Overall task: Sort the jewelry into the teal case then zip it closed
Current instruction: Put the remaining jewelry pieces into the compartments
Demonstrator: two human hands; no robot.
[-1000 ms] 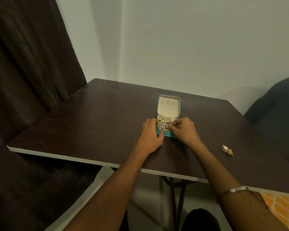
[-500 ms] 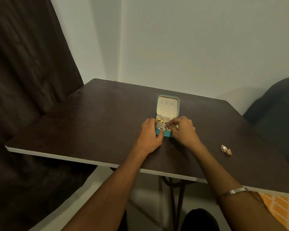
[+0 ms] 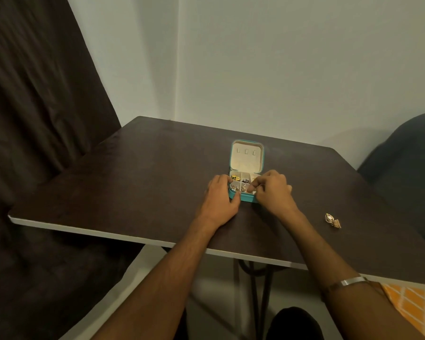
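Sitting open near the middle of the dark bench [image 3: 133, 173]: one teal case [image 3: 246, 198], lid standing upright behind it with three small hooks on the cream lining. Holding the case's left front corner with the left hand [image 3: 220, 198], fingers curled round the edge, thumb against the front wall. Reaching into the front right compartments with the right hand [image 3: 272, 190], fingertips [image 3: 253, 187] drawn together as if pinching something small; whether anything is actually between them is too small to tell.

Lying already in the case: a gold piece [image 3: 235, 177] in the back left compartment, a dark one beside it, and a few pale bits in the front ones, too fine to count exactly. Waiting well apart to the right on the bench: two loose pieces [image 3: 332, 220] touching each other, one rounded and patterned, one gold and ribbed.

Likely handling as light, hard, small and slippery things, easy to flick away, so best taken with a fingertip pinch across the body. Probably needing the case braced at its base wall while zipping, the shell looking stiff but light enough to slide.
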